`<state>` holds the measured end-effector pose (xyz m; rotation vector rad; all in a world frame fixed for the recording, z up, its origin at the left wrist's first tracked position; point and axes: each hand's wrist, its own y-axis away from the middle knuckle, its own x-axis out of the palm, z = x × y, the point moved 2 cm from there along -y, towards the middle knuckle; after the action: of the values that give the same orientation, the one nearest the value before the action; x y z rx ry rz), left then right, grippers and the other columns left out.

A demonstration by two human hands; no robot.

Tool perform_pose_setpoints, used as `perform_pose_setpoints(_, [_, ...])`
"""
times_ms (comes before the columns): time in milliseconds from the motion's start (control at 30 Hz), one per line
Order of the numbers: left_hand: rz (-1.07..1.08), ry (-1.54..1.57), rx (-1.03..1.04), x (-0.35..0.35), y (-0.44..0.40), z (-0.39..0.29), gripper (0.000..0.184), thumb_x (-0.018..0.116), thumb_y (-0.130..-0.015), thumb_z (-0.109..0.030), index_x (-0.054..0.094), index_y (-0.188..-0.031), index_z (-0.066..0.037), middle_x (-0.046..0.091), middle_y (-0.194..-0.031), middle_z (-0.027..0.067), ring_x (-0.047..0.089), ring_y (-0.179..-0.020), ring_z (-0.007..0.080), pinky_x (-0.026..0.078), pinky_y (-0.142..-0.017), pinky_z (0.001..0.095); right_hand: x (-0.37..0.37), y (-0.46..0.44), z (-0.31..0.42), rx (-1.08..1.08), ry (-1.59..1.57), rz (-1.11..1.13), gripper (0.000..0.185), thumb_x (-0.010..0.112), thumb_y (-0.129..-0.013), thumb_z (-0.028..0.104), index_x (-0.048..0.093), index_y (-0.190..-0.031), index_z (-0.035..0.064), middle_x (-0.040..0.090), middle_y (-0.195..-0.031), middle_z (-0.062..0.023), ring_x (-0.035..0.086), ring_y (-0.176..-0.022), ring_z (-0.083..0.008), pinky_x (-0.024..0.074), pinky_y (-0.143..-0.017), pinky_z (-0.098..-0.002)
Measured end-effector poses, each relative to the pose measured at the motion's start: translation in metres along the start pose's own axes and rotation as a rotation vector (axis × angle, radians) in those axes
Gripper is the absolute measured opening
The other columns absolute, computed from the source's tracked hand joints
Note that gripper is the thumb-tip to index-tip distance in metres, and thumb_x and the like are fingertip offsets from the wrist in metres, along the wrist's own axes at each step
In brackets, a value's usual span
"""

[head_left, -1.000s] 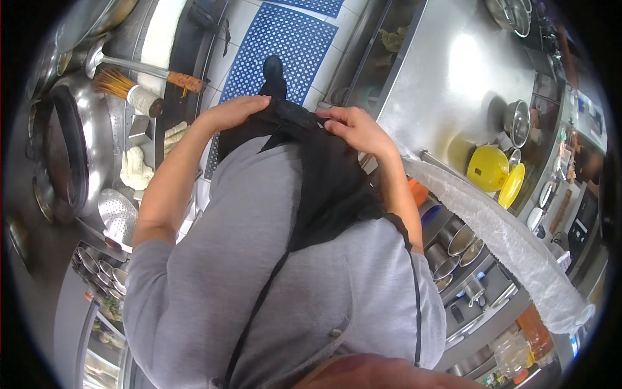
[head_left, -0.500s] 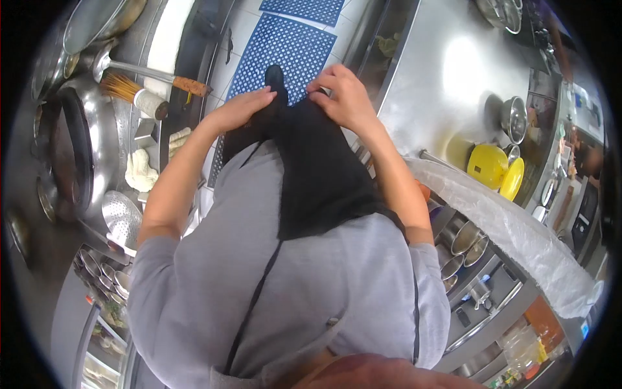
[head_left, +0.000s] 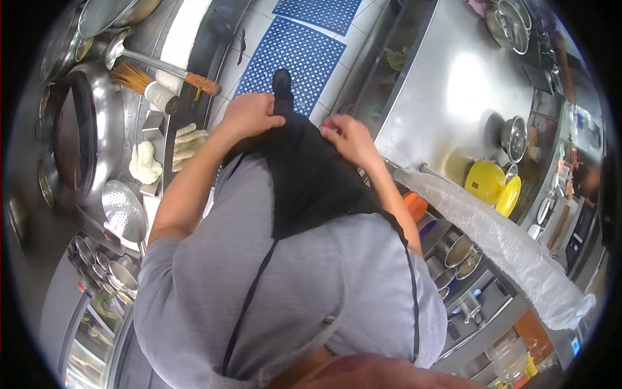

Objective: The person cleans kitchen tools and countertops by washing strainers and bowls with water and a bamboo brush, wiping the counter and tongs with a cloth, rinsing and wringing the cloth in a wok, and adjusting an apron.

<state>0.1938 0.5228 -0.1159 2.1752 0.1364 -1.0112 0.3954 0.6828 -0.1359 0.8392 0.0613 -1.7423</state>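
Observation:
A black apron (head_left: pixel 308 172) hangs down my front over a grey shirt (head_left: pixel 324 272), its thin straps running up both sides. My left hand (head_left: pixel 249 117) is closed at the apron's left edge, thumb resting on the cloth and fingers curled under, partly hidden. At the opposite edge, my right hand (head_left: pixel 348 137) pinches the black cloth between thumb and curled fingers. Below the apron's lower end, one black shoe (head_left: pixel 281 81) shows on a blue perforated mat (head_left: pixel 311 52).
On my left stand a wok (head_left: pixel 78 139), a bamboo brush (head_left: pixel 133 81), a ladle (head_left: pixel 168 68), a perforated skimmer (head_left: pixel 123 207) and pale gloves (head_left: pixel 146 162). A steel counter (head_left: pixel 440 97) on my right holds a metal bowl (head_left: pixel 514 138) and yellow containers (head_left: pixel 486 180).
My left hand has gone from straighter fingers to a curled grip, and my right hand has come slightly lower, nearer my body. The view has shifted a little.

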Motion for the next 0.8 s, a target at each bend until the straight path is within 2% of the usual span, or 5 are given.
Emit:
perform_pose_setpoints(233, [-0.313, 0.16, 0.15, 0.015, -0.008, 0.004, 0.02, 0.067, -0.088, -0.021, 0.056, -0.091, -0.005, 0.065, -0.08, 0.0167, 0.066, -0.081, 0.0342, 0.049, -0.071, 0.0441, 0.016, 0.026, -0.036, 0.232, -0.155, 0.071, 0.029, 0.063, -0.093, 0.028, 0.065, -0.091, -0.0005, 0.067, -0.089, -0.0238, 0.067, -0.087, -0.0397, 0.0488, -0.077, -0.0483])
perform_pose_setpoints(500, [-0.262, 1.146, 0.077, -0.013, 0.036, 0.033, 0.018, 0.06, -0.093, 0.0, 0.054, -0.109, -0.005, 0.061, -0.108, 0.0029, 0.056, -0.101, 0.0082, 0.045, -0.087, 0.0235, -0.008, -0.028, 0.028, -0.175, -0.198, -0.182, 0.021, 0.056, -0.097, 0.019, 0.059, -0.089, 0.0002, 0.066, -0.085, -0.022, 0.064, -0.082, -0.041, 0.048, -0.073, -0.0473])
perform_pose_setpoints(633, [-0.299, 0.999, 0.192, -0.018, 0.104, 0.034, 0.037, 0.06, -0.091, 0.002, 0.056, -0.127, -0.004, 0.061, -0.114, 0.0015, 0.057, -0.108, 0.0101, 0.043, -0.095, 0.0243, -0.04, -0.016, 0.07, -0.366, -0.388, 0.084, 0.015, 0.06, -0.096, 0.018, 0.061, -0.097, 0.0033, 0.068, -0.085, -0.0169, 0.065, -0.079, -0.0356, 0.0492, -0.071, -0.044])
perform_pose_setpoints(733, [-0.163, 0.99, 0.283, -0.02, 0.127, -0.002, 0.045, 0.056, -0.088, 0.005, 0.06, -0.131, -0.005, 0.062, -0.123, 0.0068, 0.058, -0.11, 0.0166, 0.047, -0.094, 0.032, -0.067, -0.001, 0.083, -0.023, -0.071, 0.316, 0.016, 0.063, -0.09, 0.012, 0.064, -0.105, 0.0059, 0.07, -0.095, -0.014, 0.066, -0.091, -0.0319, 0.051, -0.084, -0.0406])
perform_pose_setpoints(800, [0.023, 0.754, 0.444, -0.023, 0.113, -0.026, 0.04, 0.057, -0.087, -0.003, 0.064, -0.126, -0.006, 0.065, -0.119, 0.0115, 0.06, -0.107, 0.0238, 0.048, -0.092, 0.0344, -0.051, -0.01, 0.101, -0.397, -0.001, 0.085, 0.021, 0.065, -0.083, 0.009, 0.066, -0.105, 0.0066, 0.069, -0.104, -0.0153, 0.063, -0.104, -0.0324, 0.0472, -0.096, -0.0419])
